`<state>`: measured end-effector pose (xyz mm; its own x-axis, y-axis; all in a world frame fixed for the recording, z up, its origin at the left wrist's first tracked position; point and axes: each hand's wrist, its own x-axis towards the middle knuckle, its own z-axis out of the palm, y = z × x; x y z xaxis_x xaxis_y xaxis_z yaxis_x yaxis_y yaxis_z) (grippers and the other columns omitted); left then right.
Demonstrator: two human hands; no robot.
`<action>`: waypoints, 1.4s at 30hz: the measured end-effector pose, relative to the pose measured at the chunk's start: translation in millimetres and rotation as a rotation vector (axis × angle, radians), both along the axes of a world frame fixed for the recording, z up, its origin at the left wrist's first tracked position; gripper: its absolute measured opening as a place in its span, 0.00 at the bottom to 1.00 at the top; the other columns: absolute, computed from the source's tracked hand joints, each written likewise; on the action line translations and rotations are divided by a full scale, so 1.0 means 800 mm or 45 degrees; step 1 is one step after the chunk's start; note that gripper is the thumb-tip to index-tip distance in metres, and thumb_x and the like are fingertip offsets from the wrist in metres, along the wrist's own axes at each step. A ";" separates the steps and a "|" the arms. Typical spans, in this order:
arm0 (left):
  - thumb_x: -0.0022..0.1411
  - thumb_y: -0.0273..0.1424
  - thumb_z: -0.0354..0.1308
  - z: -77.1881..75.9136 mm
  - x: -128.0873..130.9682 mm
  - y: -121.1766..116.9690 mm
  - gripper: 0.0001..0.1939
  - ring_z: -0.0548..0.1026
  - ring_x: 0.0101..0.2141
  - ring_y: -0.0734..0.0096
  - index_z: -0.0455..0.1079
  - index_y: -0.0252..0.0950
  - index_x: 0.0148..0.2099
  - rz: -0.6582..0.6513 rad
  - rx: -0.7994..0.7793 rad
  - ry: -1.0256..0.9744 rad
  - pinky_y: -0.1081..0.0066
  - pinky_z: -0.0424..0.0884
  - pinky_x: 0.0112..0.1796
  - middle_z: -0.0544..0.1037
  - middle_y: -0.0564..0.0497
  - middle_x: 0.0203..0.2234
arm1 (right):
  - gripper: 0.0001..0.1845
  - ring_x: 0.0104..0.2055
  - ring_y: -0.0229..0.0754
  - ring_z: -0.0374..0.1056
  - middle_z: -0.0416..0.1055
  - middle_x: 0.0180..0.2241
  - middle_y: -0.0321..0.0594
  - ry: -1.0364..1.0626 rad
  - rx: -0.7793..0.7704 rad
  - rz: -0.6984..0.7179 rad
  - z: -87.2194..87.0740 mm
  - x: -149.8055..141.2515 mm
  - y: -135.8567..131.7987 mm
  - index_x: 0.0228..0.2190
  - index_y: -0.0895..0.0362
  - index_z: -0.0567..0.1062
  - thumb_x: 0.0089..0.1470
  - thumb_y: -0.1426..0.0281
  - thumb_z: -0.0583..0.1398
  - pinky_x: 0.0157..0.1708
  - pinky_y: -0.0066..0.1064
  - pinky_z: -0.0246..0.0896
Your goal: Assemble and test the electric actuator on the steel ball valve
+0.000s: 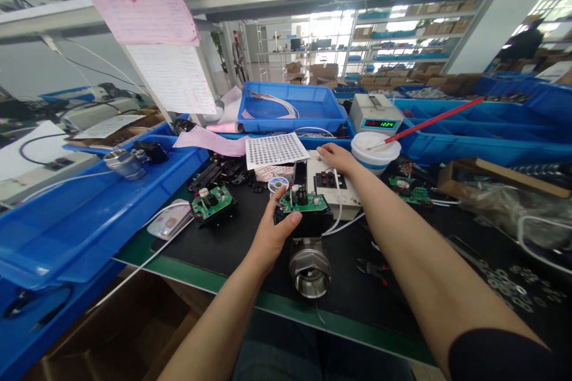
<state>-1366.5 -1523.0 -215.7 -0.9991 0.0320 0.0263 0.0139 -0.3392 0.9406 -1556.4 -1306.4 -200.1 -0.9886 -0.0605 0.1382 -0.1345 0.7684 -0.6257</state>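
My left hand (272, 232) grips the left side of a motorized valve, its thumb in front of the black housing and its fingers along the side. A green circuit board (308, 202) lies exposed on top of the housing; below it the metal valve body (310, 268) faces me with its round threaded opening. My right hand (337, 159) reaches over to a white control box (316, 175), fingers extended onto its upper left part near a small knob or switch. Black and red switches (328, 180) and a white cable (338, 202) are on that box.
Left of me sit a second circuit-board unit (212, 202), a phone (168, 220) and a blue tray (102, 214). Behind are a solder spool (277, 183), a digital power supply (375, 113) and a white tub (376, 152) with a red-handled brush. Pliers (373, 268) and washers (504, 289) lie right.
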 end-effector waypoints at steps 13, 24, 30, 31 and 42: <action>0.44 0.47 0.69 -0.026 0.045 -0.018 0.48 0.60 0.59 0.44 0.57 0.38 0.64 -0.006 -0.478 0.494 0.54 0.53 0.60 0.62 0.42 0.59 | 0.21 0.56 0.50 0.61 0.64 0.54 0.47 0.222 0.045 0.201 -0.023 0.275 0.101 0.52 0.56 0.70 0.59 0.62 0.59 0.58 0.45 0.56; 0.48 0.47 0.67 -0.026 0.048 -0.015 0.49 0.59 0.60 0.47 0.51 0.36 0.66 -0.083 -0.432 0.523 0.56 0.51 0.61 0.60 0.40 0.60 | 0.25 0.60 0.57 0.55 0.58 0.59 0.49 0.336 0.541 0.391 -0.104 0.351 0.122 0.58 0.54 0.66 0.63 0.57 0.55 0.58 0.59 0.53; 0.48 0.47 0.67 -0.025 0.050 -0.016 0.49 0.59 0.61 0.46 0.52 0.35 0.66 -0.063 -0.411 0.522 0.56 0.51 0.61 0.59 0.39 0.60 | 0.20 0.52 0.58 0.63 0.67 0.51 0.49 0.505 0.511 0.360 -0.105 0.359 0.120 0.52 0.53 0.71 0.66 0.58 0.50 0.47 0.56 0.63; 0.48 0.46 0.68 -0.025 0.050 -0.015 0.49 0.59 0.60 0.46 0.52 0.35 0.66 -0.064 -0.406 0.520 0.56 0.51 0.61 0.59 0.39 0.60 | 0.20 0.51 0.58 0.63 0.68 0.50 0.48 0.527 0.478 0.354 -0.104 0.360 0.119 0.51 0.53 0.72 0.66 0.58 0.51 0.47 0.56 0.63; 0.45 0.45 0.69 -0.016 0.052 -0.012 0.48 0.60 0.60 0.46 0.54 0.37 0.65 -0.062 -0.398 0.496 0.56 0.52 0.61 0.61 0.40 0.59 | 0.27 0.46 0.53 0.70 0.71 0.45 0.44 0.178 -0.226 0.158 0.040 0.311 0.056 0.53 0.51 0.71 0.58 0.50 0.56 0.45 0.42 0.69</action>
<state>-1325.1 -1532.5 -228.7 -0.9143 0.1442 0.3786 0.3752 -0.0507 0.9255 -1307.5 -1261.3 -168.0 -0.9455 -0.1431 0.2925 -0.3160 0.6205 -0.7178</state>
